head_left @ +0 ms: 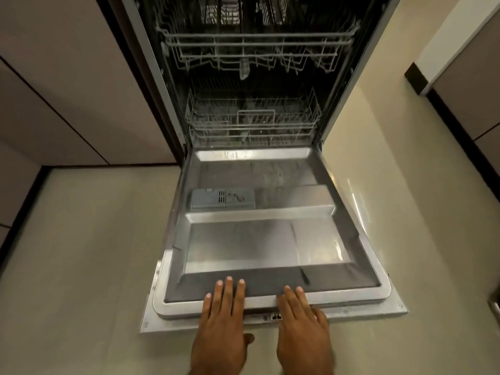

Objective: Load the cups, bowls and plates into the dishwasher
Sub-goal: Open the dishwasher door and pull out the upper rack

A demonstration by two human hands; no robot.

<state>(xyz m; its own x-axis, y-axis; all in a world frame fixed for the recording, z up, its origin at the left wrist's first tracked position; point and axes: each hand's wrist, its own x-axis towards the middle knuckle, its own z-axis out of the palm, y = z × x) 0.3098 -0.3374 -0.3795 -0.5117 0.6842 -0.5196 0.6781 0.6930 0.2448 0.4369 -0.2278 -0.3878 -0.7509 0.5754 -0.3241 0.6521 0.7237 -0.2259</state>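
Both hands lie flat with straight fingers, gripping nothing: left hand (221,318) and right hand (300,320) press side by side on the near rim of the door (243,247), which is folded down from the dishwasher (338,104). Upper rack (257,44) and lower rack (254,123) sit pushed inside, wire tines showing. A grey detergent dispenser (221,198) is set in the door panel. Pale floor (81,239) lies open on both sides of the door
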